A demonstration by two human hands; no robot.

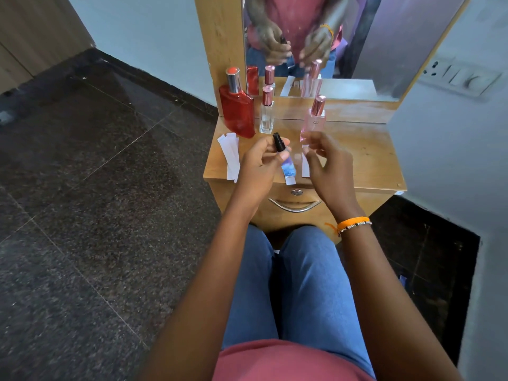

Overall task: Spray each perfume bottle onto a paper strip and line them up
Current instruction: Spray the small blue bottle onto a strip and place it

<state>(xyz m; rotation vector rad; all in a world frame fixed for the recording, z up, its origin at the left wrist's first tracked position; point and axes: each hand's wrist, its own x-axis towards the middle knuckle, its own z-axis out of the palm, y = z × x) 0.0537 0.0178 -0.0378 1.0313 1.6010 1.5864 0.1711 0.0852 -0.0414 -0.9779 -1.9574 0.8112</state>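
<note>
Wooden tabletop carries three capped bottles at the back, out of the way: red bottle, pink bottle, clear bottle. Left hand grips the small blue bottle, nozzle up for spraying. Right hand is half spread near a paper strip. Spare strips wait at left.

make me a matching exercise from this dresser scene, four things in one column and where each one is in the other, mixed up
Things
1. flat red glass perfume bottle with silver cap
2. slim clear glass bottle with rose-gold cap
3. tall pink bottle with rose-gold cap
4. small blue bottle with black spray nozzle

Places
A. held in the left hand, tilted
B. standing in the middle of the back row
C. standing nearest the left edge of the wooden dresser top
D. standing just beyond the fingers of the right hand

Pairs: 1-C, 2-B, 3-D, 4-A
</note>
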